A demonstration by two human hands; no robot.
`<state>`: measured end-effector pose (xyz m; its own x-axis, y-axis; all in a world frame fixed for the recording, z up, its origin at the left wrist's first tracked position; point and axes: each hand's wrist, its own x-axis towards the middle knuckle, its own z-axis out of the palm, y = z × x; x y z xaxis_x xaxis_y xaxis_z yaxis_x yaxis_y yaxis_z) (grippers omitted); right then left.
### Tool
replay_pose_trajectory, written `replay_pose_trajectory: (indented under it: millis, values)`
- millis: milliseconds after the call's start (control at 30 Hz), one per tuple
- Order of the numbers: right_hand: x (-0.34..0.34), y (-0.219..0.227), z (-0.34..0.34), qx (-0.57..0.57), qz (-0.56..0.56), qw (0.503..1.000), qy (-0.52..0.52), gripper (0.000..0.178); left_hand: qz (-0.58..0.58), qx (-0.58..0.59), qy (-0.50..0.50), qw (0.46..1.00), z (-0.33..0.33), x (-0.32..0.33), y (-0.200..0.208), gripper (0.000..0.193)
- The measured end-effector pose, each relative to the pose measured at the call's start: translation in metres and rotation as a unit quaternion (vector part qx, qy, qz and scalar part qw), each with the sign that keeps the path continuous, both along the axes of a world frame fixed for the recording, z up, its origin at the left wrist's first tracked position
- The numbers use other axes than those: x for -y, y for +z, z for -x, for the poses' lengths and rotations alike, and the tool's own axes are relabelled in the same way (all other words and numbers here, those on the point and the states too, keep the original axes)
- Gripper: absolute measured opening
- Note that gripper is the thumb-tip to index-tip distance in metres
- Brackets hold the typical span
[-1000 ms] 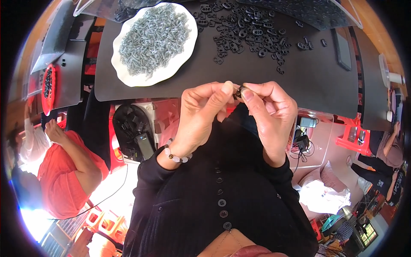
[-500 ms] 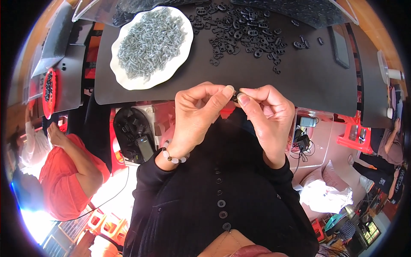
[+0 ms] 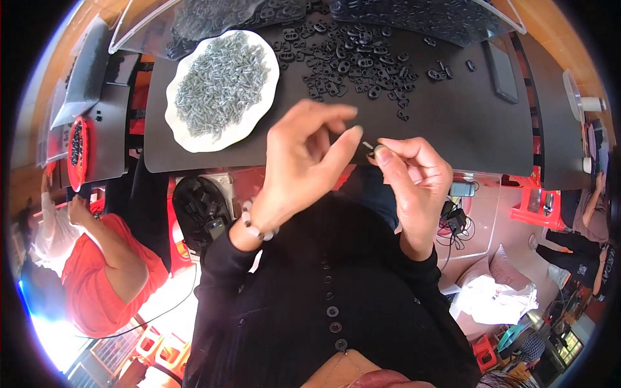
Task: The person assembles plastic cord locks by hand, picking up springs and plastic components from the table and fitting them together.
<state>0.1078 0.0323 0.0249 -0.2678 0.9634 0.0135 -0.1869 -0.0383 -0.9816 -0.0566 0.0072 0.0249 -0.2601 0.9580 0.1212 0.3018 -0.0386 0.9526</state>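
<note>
My right hand point(image 3: 417, 169) pinches a small black plastic part point(image 3: 370, 154) between thumb and forefinger. A short silvery piece point(image 3: 367, 145) sticks out at its tip; it looks like a small spring. Just to the left, my left hand point(image 3: 304, 158) hovers over the table's near edge, its thumb and forefinger apart and slightly blurred, with nothing visible between them. A white wavy-rimmed plate point(image 3: 266, 102) heaped with small metal springs point(image 3: 220, 84) lies beyond my left hand. Flat black plastic pieces with holes point(image 3: 359, 61) are strewn over the far middle of the table.
Clear bins of black parts point(image 3: 414, 19) stand along the back of the dark table point(image 3: 453, 126). A black phone-like slab point(image 3: 503, 74) lies at the right. Left of me sits a person in a red shirt point(image 3: 110, 278), near a red tray point(image 3: 77, 155) on another table.
My left hand has come away from the part and opened, moving slightly up. My right hand keeps the part, where a silvery tip now shows. The view has shifted a little.
</note>
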Motion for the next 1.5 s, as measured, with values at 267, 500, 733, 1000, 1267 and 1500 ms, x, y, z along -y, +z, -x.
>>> replay_pose_trajectory:
  millis: [267,500,733,1000,1267,1500]
  values:
    - [-0.006,-0.005,-0.026,0.007,-0.011,0.998,-0.062,0.009,-0.172,-0.395,-0.102,0.897,0.01,-0.073,-0.013,0.027]
    - [-0.011,-0.011,-0.03,-0.016,-0.003,0.997,-0.075,0.009,-0.218,-0.392,-0.089,0.889,0.006,-0.076,-0.02,0.011]
    - [-0.013,-0.014,-0.028,-0.014,-0.002,0.997,-0.071,0.01,-0.155,-0.375,-0.153,0.901,0.018,-0.07,-0.005,0.008]
    - [-0.012,-0.014,-0.027,-0.021,0.001,0.998,-0.054,0.01,-0.158,-0.409,-0.205,0.875,0.017,-0.069,0.005,0.01]
    - [-0.014,-0.017,-0.028,-0.027,-0.004,0.998,-0.057,0.011,-0.129,-0.318,-0.085,0.935,0.009,-0.047,-0.005,0.024]
    - [-0.014,-0.02,-0.027,-0.028,0.001,0.998,-0.056,0.011,-0.149,-0.379,-0.057,0.912,0.0,-0.048,-0.014,0.026]
